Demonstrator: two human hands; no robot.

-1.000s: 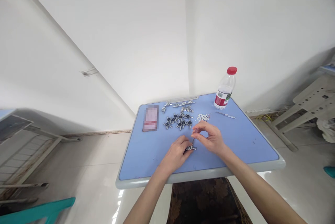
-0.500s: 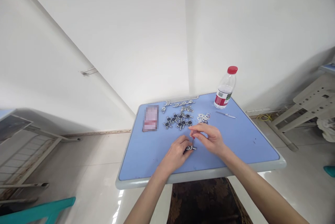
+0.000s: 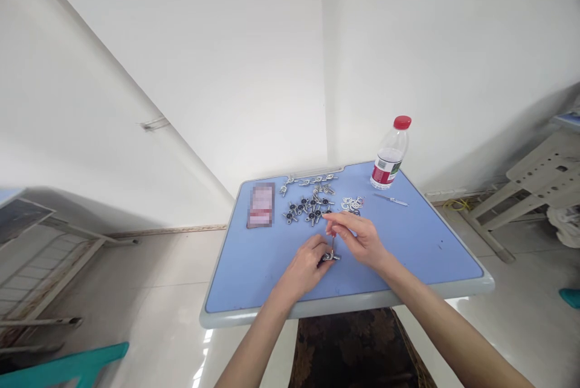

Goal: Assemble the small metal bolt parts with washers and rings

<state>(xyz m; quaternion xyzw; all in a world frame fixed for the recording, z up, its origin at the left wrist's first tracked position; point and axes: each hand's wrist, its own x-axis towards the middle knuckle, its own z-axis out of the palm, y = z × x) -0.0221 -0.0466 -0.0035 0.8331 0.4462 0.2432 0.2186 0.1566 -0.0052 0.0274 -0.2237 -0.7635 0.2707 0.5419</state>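
Note:
My left hand (image 3: pixel 308 264) is closed around a small metal fitting (image 3: pixel 334 257) and keeps it down on the blue tabletop near the front. In my right hand (image 3: pixel 360 237) is a small screwdriver with a red handle (image 3: pixel 334 233), pinched upright in the fingers. Its shaft points down onto the fitting, and the tip is too small to make out. Beyond my hands lies a cluster of metal fittings with black round centres (image 3: pixel 311 210). Plainer silver fittings (image 3: pixel 318 179) sit along the back edge. A pile of flat pale plates (image 3: pixel 351 203) lies just past my right hand.
A clear bottle with a red cap (image 3: pixel 388 155) stands at the back right, beside a thin knife-like tool (image 3: pixel 392 199). On the left of the table (image 3: pixel 244 273) lies a blurred pinkish rectangle (image 3: pixel 261 203). A white wall (image 3: pixel 272 74) rises behind.
My right hand has shifted very slightly left, its fingers turned a little on the screwdriver, which stands more upright. My left hand and the fitting stay in place.

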